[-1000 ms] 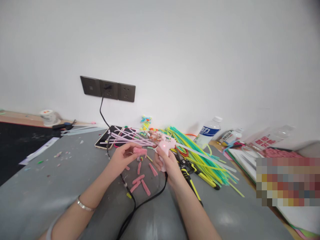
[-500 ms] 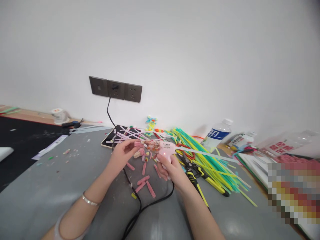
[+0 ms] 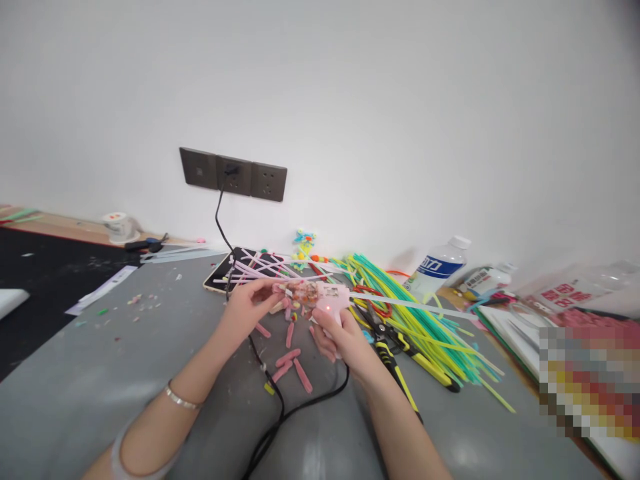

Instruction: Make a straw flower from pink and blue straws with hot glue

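Note:
My right hand (image 3: 343, 337) is wrapped round the handle of a pink glue gun (image 3: 334, 301), its small light glowing red. A long whitish glue stick (image 3: 415, 305) juts from the gun's back. The nozzle end points left, toward my left hand (image 3: 250, 308). Those fingers are pinched on a small pink fuzzy piece (image 3: 276, 288) at the nozzle; its full shape is hidden by the fingers. Below lie several short pink fuzzy pieces (image 3: 303, 375) on the grey table (image 3: 210, 420).
Green and yellow pipe cleaners (image 3: 425, 327) lie at right beside yellow-black pliers (image 3: 393, 367). A bottle (image 3: 443, 263) stands by the wall. Pale strips cross a dark tablet (image 3: 220, 273). The black cord (image 3: 313, 402) loops near my forearms and a cord runs to the wall socket (image 3: 234, 175).
The view has shifted slightly. My left fingers and the nozzle have come a little closer together; both hands keep their grips.

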### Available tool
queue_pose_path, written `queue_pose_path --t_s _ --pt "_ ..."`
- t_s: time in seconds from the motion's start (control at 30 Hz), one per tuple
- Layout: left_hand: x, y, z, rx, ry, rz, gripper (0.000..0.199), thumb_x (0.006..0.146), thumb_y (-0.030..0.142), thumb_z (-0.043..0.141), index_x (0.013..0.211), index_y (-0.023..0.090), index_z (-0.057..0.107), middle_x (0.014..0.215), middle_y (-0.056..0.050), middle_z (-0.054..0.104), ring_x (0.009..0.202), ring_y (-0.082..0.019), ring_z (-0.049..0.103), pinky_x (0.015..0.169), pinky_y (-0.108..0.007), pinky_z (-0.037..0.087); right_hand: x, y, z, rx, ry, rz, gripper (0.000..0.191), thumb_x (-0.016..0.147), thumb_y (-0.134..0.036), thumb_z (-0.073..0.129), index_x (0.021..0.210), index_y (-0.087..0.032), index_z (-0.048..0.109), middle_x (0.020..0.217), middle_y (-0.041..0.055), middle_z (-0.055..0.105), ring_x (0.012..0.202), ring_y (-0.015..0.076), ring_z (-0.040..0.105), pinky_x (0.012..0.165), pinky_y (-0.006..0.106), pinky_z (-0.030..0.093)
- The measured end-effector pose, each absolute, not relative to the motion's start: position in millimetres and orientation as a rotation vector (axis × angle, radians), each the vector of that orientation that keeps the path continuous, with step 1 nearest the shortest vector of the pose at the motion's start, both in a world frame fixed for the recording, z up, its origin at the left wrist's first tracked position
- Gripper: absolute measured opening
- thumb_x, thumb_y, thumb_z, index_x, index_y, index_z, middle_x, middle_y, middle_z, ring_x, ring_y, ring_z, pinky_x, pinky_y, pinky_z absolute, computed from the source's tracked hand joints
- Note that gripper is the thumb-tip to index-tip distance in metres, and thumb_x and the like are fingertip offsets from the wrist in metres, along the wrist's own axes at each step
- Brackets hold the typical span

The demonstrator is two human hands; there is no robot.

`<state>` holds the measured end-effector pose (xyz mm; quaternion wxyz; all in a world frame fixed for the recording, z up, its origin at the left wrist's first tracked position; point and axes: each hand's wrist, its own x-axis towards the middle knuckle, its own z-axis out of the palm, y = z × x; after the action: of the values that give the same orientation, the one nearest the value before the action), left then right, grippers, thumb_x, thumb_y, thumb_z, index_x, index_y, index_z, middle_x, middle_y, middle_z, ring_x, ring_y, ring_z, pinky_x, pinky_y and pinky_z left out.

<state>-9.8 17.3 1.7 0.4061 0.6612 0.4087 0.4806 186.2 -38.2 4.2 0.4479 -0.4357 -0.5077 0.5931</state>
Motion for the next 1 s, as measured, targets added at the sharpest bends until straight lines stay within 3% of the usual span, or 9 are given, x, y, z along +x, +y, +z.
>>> queue_pose_path --t_s 0.6,1.0 --pt "-12.4 19.7 -4.0 1.664 1.068 1.232 0.028 0.079 0.037 0.067 0.095 0.015 0.075 0.096 -0.009 0.079 0.086 -0.024 0.072 0.081 -0.034 0.057 184.3 -40.3 9.0 -1.116 -1.243 1.415 0.042 0.079 -0.057 0.063 0.066 -0.018 0.054 0.036 -0.0108 0.033 0.029 0.0060 0.029 0.035 0.022 0.026" --pt "-12.2 18.7 -2.9 1.610 1.045 1.319 0.030 0.079 0.042 0.070 0.091 0.015 0.075 0.092 -0.007 0.079 0.085 -0.023 0.072 0.081 -0.033 0.058 189.8 -37.5 2.5 -1.138 -1.280 1.368 0.047 0.081 -0.060 0.061 0.060 -0.019 0.051 0.034 -0.0087 0.035 0.029 0.0063 0.029 0.034 0.023 0.026"
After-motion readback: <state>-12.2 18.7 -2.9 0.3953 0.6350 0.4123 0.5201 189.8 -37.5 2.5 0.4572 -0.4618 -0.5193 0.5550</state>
